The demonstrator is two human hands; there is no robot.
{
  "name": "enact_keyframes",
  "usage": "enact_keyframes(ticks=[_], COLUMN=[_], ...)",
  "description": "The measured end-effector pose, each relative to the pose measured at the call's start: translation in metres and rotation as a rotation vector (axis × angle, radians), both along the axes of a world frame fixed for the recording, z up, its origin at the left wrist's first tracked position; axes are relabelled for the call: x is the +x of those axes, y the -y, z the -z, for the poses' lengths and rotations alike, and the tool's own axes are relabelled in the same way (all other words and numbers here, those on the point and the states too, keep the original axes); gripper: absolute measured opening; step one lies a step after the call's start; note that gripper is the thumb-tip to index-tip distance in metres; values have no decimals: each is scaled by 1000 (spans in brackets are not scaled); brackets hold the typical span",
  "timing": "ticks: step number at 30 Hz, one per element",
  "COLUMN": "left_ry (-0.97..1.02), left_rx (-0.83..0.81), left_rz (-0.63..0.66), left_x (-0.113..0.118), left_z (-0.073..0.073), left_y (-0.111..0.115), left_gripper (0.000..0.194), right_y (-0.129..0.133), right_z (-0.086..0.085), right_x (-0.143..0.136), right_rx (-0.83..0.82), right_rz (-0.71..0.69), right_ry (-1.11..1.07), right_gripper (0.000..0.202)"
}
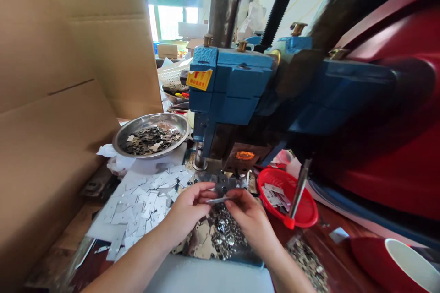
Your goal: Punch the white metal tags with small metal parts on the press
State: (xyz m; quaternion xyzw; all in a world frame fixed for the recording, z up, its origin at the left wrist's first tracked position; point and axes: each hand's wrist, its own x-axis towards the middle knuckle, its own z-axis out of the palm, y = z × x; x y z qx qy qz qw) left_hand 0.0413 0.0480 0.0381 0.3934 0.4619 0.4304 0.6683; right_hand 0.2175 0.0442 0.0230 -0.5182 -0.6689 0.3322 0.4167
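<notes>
Down at the near edge, both forearms come in, and the left hand (187, 210) and right hand (249, 217) meet over a heap of small punched scraps (223, 233). Between them is a thin metal strip (218, 200), pinched at one end by the left fingertips and at the other by the right thumb and forefinger, so both hands are closed on it. The strip lies nearly level, long axis running left to right across the view, its right end tilted slightly away. Left of the left hand, flat blanks (144, 206) are scattered loosely on the bench. Right of the right hand sits a red basket (302, 213) with a few pieces in it. Just beyond the fingertips is the die plate (223, 182) under the blue press (230, 87), and that is the danger: the fingers are close to the tool, and a slip or a stroke with a hand under it could crush them. The light pinch could also let the strip drop among the scraps. Farther left, a steel bowl (151, 135) holds more offcuts, with cardboard (68, 78) behind.
</notes>
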Motion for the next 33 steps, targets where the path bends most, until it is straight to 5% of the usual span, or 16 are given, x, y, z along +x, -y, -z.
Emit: enact_keyframes(ticks=[5, 8, 13, 18, 22, 28, 33], left_ry=[201, 65, -555, -809, -798, -621, -577], left_rx=[-92, -24, 447, 663, 587, 437, 427], left_rz=[-164, -132, -50, -151, -177, 72, 138], left_x=[3, 4, 11, 23, 31, 29, 27], left_z=[4, 6, 8, 18, 28, 28, 25], left_y=[8, 11, -4, -34, -54, -70, -74], left_gripper=[42, 35, 8, 9, 19, 30, 38], right_y=[8, 8, -4, -30, -48, -57, -58], right_z=[0, 1, 12, 21, 27, 35, 34], right_x=[7, 9, 7, 3, 4, 4, 1], right_rx=[496, 600, 383, 297, 245, 199, 196], right_rz=[-2, 2, 153, 286, 346, 292, 266], right_ry=[292, 350, 277, 257, 229, 125, 94], right_gripper=[14, 13, 10, 17, 17, 17, 20])
